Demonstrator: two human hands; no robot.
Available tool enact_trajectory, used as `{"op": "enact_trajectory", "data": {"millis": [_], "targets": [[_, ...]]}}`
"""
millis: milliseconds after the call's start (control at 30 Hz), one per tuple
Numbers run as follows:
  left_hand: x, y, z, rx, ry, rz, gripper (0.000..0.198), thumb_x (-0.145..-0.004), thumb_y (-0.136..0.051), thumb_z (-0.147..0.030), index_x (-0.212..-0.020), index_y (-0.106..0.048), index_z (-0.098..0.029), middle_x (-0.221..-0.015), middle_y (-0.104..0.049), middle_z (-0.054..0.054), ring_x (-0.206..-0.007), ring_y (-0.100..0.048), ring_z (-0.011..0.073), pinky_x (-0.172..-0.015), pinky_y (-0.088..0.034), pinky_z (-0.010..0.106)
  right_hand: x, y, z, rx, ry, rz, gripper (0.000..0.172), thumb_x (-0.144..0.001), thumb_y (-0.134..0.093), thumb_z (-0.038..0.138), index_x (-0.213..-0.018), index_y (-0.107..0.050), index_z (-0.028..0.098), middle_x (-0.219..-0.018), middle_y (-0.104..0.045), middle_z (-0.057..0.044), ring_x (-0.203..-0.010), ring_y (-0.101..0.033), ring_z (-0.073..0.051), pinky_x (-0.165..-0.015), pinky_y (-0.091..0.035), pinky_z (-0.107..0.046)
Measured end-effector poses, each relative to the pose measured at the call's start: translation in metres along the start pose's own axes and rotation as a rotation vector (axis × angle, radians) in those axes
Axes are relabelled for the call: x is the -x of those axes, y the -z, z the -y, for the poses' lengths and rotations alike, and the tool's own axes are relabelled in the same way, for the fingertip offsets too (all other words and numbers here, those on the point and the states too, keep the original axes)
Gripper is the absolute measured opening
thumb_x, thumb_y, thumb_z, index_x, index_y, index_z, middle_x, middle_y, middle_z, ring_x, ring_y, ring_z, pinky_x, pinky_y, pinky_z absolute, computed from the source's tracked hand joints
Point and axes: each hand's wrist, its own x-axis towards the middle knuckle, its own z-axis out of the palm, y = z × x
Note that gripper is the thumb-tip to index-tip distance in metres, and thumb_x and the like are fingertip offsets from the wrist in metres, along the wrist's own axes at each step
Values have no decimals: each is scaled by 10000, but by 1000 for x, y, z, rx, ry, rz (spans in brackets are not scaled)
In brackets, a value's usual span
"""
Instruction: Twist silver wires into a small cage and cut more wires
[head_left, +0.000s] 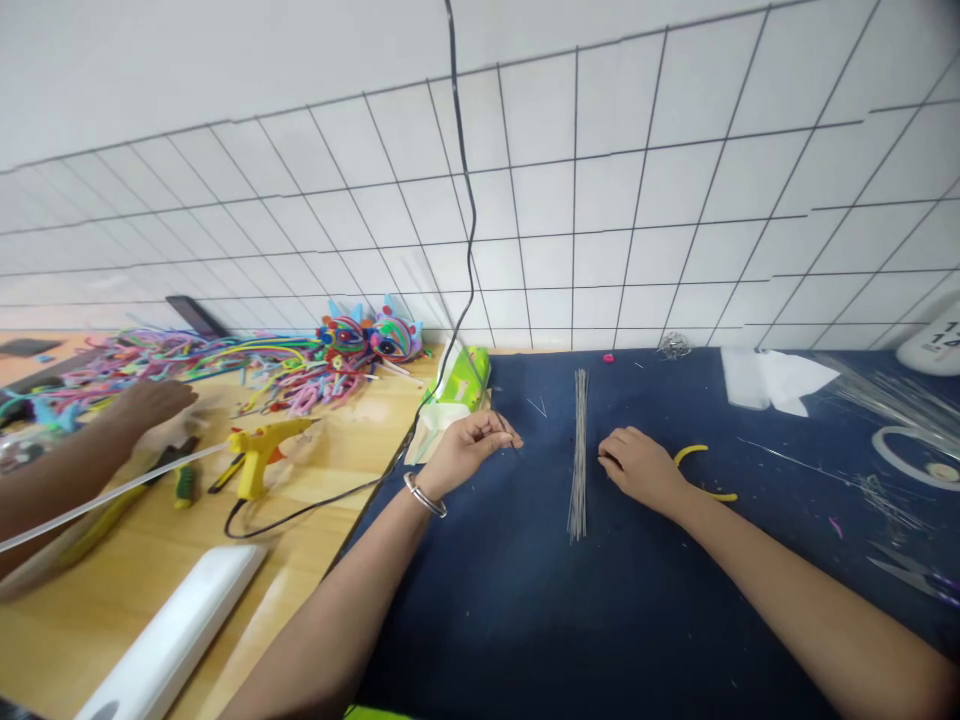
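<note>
My left hand (469,445) rests on the dark blue mat (525,600) with its fingers pinched on a thin wire that is hard to make out. A silver bangle sits on that wrist. My right hand (637,468) lies curled on the mat, closed on yellow-handled pliers (701,470) whose handles stick out to the right. Between the two hands lies a straight bundle of thin metal wires (578,455), running away from me.
Another person's hand (146,405) reaches over colourful pipe cleaners (225,365) on the wooden table at left. A yellow glue gun (259,455), a white box (172,630), a green tissue pack (461,385), white paper (772,380) and scissors (911,575) lie around.
</note>
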Motion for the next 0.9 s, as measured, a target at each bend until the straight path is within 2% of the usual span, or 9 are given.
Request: {"op": "enact_trajectory", "data": {"millis": [167,300,367,633,900], "targets": [[0,-9,1,-57,11,49,159,-813,-481,-254,-701,-488,-142,-776,-643,59,-718,-587,135,-647,-422,255,0,0,0,12,6,0,92,-803,-480,182,-786,-570,180,-776,-552,-52,-775,-484,-183,-724,-370,-312],[3,-7,-4,-114,4,-6,153,-815,-481,-270,-721,-493,-150,-822,-644,62,-755,-583,138,-667,-418,253,-1,0,0,14,9,-4,89,-800,-483,186,-789,-572,185,-769,-554,-54,-769,-488,-186,-711,-372,-313],[3,-7,-4,-140,12,5,157,-813,-481,-280,-728,-510,-152,-834,-642,61,-752,-577,137,-664,-417,250,-1,0,0,15,13,-9,90,-801,-481,184,-790,-570,185,-771,-557,-56,-772,-489,-187,-708,-372,-312],[-2,-8,14,-90,-6,98,159,-810,-482,-267,-708,-506,-147,-790,-621,45,-699,-557,117,-641,-415,238,-3,2,2,13,2,15,103,-815,-458,173,-790,-555,195,-778,-561,-44,-761,-488,-181,-720,-377,-316],[0,-4,8,-138,-11,11,163,-817,-460,-262,-698,-490,-156,-790,-625,36,-698,-560,120,-623,-406,232,-4,1,3,14,16,-3,94,-808,-464,182,-775,-550,202,-776,-570,-41,-760,-506,-180,-699,-390,-310]]}}
